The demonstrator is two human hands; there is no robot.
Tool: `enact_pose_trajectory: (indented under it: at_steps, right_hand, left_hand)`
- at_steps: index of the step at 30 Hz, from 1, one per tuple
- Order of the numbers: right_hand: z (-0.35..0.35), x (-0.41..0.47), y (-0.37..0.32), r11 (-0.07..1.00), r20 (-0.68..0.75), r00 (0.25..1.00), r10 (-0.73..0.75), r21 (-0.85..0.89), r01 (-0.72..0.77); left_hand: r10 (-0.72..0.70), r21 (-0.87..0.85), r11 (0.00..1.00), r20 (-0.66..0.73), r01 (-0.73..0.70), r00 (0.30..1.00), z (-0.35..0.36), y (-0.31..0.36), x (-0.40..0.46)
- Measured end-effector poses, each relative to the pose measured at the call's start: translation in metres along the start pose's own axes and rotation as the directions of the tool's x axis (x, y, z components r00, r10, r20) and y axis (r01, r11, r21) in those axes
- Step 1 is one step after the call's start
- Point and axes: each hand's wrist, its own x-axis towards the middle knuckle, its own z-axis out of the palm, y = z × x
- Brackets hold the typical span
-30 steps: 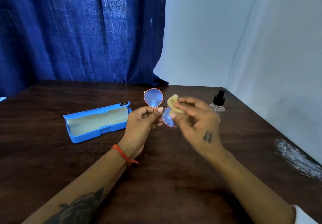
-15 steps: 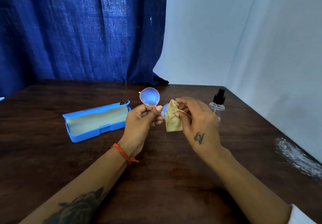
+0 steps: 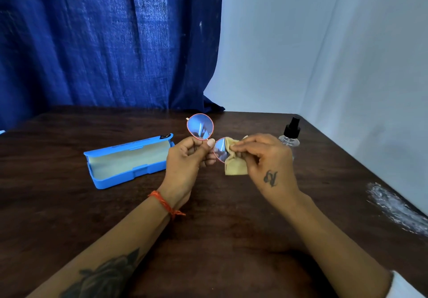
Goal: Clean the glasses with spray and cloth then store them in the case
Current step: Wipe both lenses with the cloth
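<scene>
Two bare forearms reach forward from the bottom edge over a dark wooden table (image 3: 231, 239). The left forearm has a dark tattoo and an orange thread band (image 3: 165, 205) at the wrist.

The left hand (image 3: 187, 163) is raised above the table, thumb and fingers pinched closed on the bridge of a pair of glasses (image 3: 206, 135). The glasses have round bluish lenses in a thin red-orange frame. Their long axis runs diagonally, from the far-left lens, which stands free above the hand, down to the near-right lens. The lens faces are turned toward the camera.

The right hand (image 3: 268, 161), with a small tattoo on its back, pinches a folded yellow cloth (image 3: 235, 161) against the near-right lens. The cloth covers that lens's right part and hangs below the fingers.

Left of the hands, a blue glasses case (image 3: 129, 161) lies open on the table, its pale lining facing up and its long axis running left to right, slightly angled.

Just behind the right hand stands a clear spray bottle (image 3: 290, 134) with a black nozzle, upright.

Beyond the table hang a deep blue curtain (image 3: 104, 43) on the left and a pale backdrop (image 3: 324, 43) on the right.
</scene>
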Motion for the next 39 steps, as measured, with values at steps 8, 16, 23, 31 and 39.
enact_pose_trajectory:
  at_steps: [8,16,23,31,39]
  right_hand:
    - [0.021,-0.01,-0.02,0.992,0.055,0.991,-0.121,-0.017,0.122]
    - [0.002,-0.001,0.0,0.993,0.134,0.991,0.012,0.114,-0.027]
    - [0.016,-0.005,-0.012,1.0,-0.018,1.0,0.017,0.017,-0.017]
    - [0.007,-0.005,-0.003,0.991,0.181,0.983,-0.016,0.135,-0.009]
    - [0.008,0.001,-0.003,0.995,-0.021,0.996,0.09,0.055,-0.089]
  left_hand:
    - [-0.012,-0.016,1.0,-0.03,0.012,0.999,0.0,0.0,-0.002]
    - [0.004,0.003,1.0,-0.023,-0.004,1.0,0.0,0.0,-0.001]
    - [0.023,0.044,0.999,-0.009,-0.022,1.0,0.002,-0.002,-0.002]
    - [0.021,0.011,1.0,-0.024,-0.02,0.999,0.0,-0.001,-0.001]
    - [0.031,0.035,0.999,-0.01,-0.031,0.999,0.003,-0.001,-0.002]
